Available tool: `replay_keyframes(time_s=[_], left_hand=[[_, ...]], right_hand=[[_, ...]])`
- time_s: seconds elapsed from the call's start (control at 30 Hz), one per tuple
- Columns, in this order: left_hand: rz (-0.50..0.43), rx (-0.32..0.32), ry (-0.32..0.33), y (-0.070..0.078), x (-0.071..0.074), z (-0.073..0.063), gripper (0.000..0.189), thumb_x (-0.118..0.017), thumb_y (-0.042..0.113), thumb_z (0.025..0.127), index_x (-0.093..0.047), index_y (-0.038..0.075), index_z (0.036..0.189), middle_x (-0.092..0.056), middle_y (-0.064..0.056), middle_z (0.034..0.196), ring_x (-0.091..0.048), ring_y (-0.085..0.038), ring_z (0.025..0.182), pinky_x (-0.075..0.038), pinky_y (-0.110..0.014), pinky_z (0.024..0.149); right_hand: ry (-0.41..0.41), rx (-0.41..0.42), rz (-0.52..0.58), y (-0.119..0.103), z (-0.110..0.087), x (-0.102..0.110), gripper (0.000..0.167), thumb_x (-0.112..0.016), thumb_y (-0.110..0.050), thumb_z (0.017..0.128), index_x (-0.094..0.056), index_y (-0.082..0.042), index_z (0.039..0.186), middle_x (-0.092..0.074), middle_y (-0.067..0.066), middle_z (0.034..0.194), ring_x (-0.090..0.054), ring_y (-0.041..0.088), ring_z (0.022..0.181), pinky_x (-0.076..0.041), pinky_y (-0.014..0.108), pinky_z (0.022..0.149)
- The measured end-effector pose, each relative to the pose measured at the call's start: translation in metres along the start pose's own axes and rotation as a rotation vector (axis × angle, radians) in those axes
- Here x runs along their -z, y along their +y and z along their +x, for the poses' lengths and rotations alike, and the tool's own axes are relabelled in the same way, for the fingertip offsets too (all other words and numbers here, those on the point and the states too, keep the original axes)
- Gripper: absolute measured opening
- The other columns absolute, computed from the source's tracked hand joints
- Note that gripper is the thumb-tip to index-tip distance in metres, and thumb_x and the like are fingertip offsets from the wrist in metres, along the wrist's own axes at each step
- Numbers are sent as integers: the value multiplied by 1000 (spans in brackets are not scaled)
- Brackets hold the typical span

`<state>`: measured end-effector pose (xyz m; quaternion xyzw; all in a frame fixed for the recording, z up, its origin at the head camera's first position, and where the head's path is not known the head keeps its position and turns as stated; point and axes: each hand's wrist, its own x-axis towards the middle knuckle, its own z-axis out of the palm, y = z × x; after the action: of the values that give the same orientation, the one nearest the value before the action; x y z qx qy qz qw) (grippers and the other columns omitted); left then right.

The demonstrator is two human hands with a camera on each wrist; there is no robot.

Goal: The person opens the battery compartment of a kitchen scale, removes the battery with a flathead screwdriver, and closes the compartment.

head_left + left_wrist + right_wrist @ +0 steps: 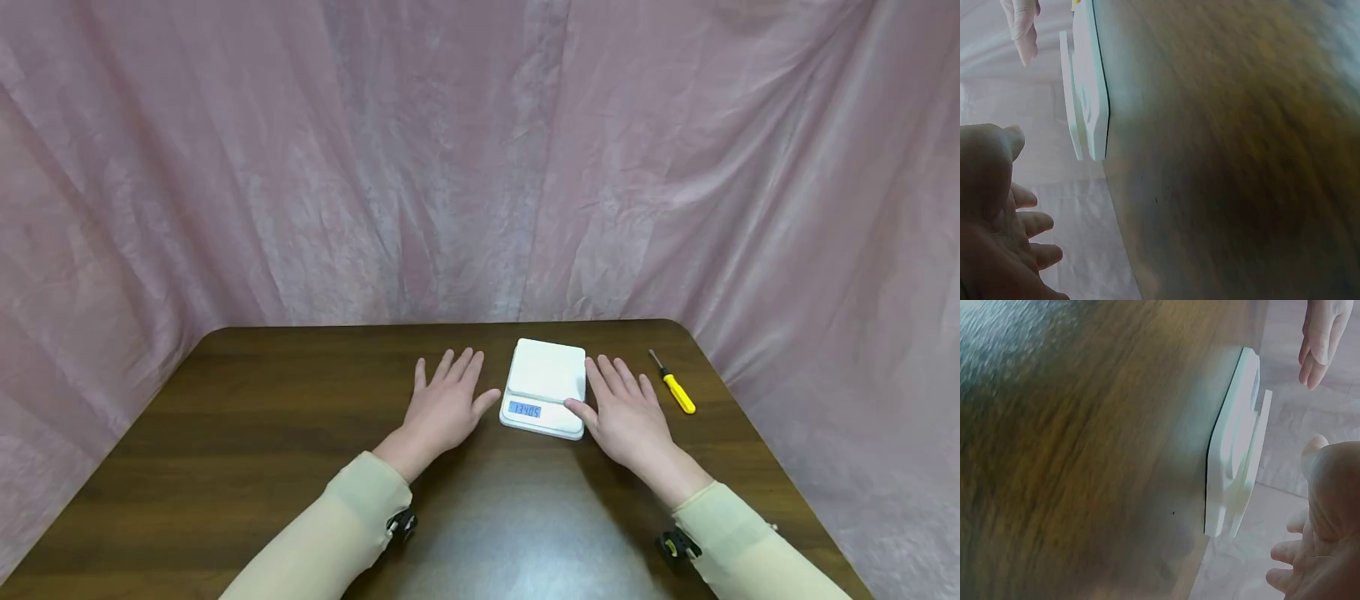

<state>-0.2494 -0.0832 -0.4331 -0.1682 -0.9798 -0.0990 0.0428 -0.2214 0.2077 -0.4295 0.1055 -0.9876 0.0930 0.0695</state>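
The near edge of the worktop [300, 400] lies outside the head view; its far edge and both far corners are visible. The left sleeve [337, 525] and right sleeve [750, 542] are cut off by the lower frame edge. A dark device [402, 525] at the left cuff and its counterpart [678, 546] at the right cuff are each partly covered by fabric.

The left hand [444, 408] is positioned above the worktop, palm down, fingers extended and spread wide, thumb directed toward the scale. The right hand [628, 417] is in the same attitude, fingers spread wide; its thumb overlaps the scale in the head view, but the right wrist view shows a gap between them.

The white scale [547, 371] lies flat between the hands, right of centre, toward the far edge. Its lit display [524, 409] shows digits too small to read reliably. The screwdriver [678, 393] lies near the right edge, below the far right corner, yellow handle toward the near side. Beyond the far edge hangs a pink curtain [450, 167].
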Motion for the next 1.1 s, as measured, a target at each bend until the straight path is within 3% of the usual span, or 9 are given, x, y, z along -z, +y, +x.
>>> replay_keyframes(time_s=[0.37,1.1], left_hand=[[-44,-4,-34,10,-9,13,79,-38,64,116,-27,16,177,-28,-7,181,-21,-36,168,-8,-73,129],[-98,14,-87,20,-21,28,79,-43,64,115,-33,15,175,-42,-7,175,-29,-37,165,-8,-74,129]], right_hand=[[-22,-24,10,4,2,-4,83,-55,-55,114,-33,0,172,-35,29,173,-27,51,162,-18,73,127],[-112,-37,65,4,5,-9,82,-51,-56,115,-32,1,172,-40,32,169,-31,54,159,-19,76,126]])
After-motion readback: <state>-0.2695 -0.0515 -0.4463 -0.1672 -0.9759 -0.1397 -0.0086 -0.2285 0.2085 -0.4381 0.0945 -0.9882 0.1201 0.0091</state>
